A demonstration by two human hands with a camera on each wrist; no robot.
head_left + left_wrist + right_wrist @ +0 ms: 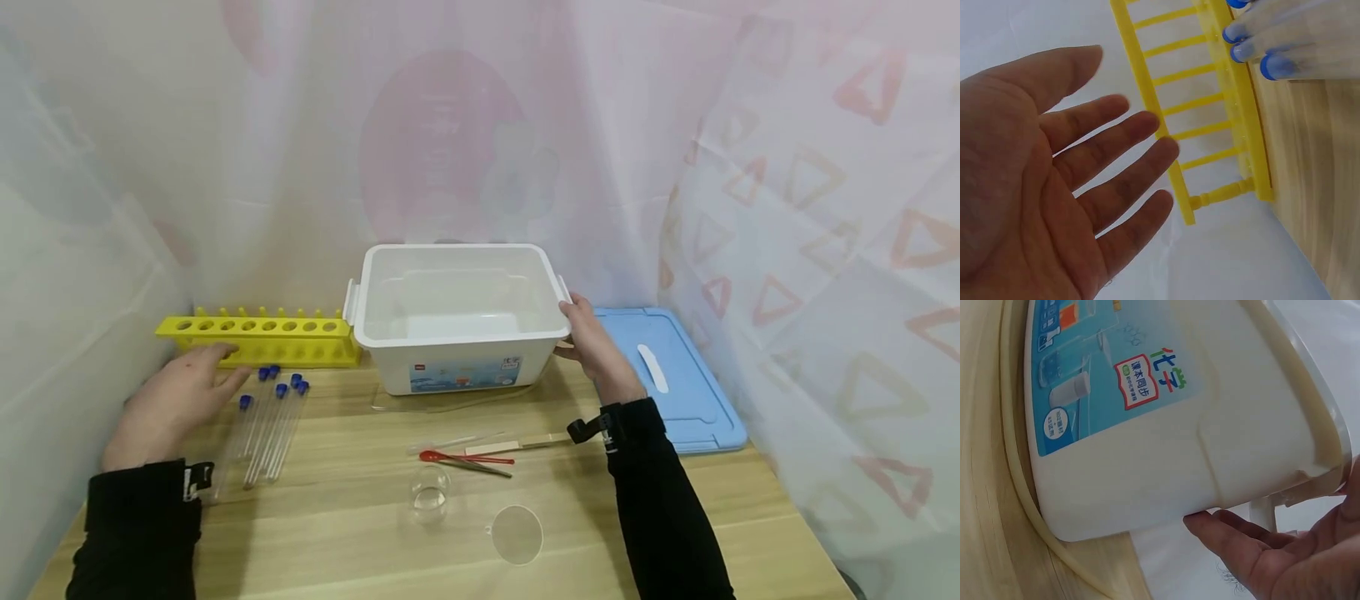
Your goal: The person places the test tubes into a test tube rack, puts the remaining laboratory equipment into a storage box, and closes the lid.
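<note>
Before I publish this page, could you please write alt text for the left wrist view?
A left hand, fingers extended and palm showing, appears before a slatted yellow plastic rack; contact is unclear. Clear blue-capped tubes lie at upper right on a pale wood-grain table.

Soft, diffuse light; dimmer wrist views

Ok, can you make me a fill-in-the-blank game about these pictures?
1. The rack near the left hand is coloured ____.
2. The caps on the test tubes are coloured ____.
3. The box touched by the right hand is coloured ____.
4. In the head view, the lid lies to the box's ____.

Missing words: yellow; blue; white; right
</note>
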